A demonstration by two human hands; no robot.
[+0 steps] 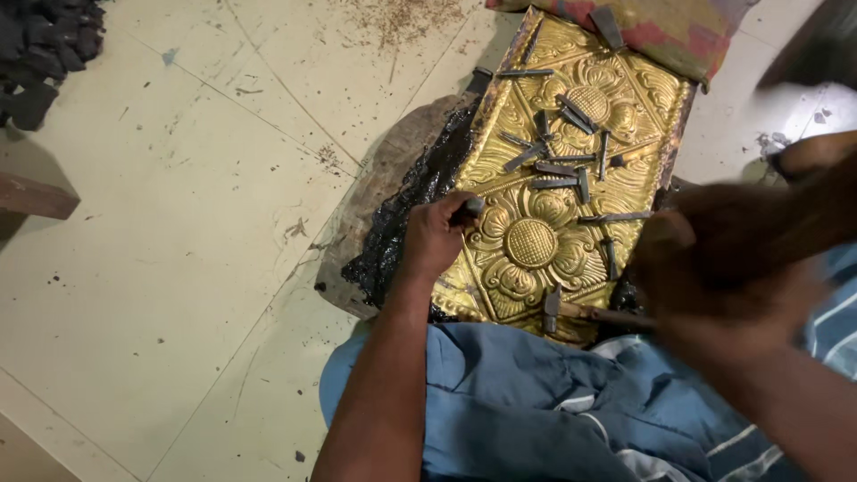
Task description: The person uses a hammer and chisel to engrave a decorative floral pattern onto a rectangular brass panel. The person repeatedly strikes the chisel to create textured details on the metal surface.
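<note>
lying loose, steel punches (561,161) litter the brass sheet (536,241) beside black pitch (402,223).

We find the brass panel (536,241) crowded: loose punches (558,161) litter its centre and far half. Black pitch (402,223) borders its left edge. Bare floor tiles (178,223) left of the panel offer free passage.
</note>
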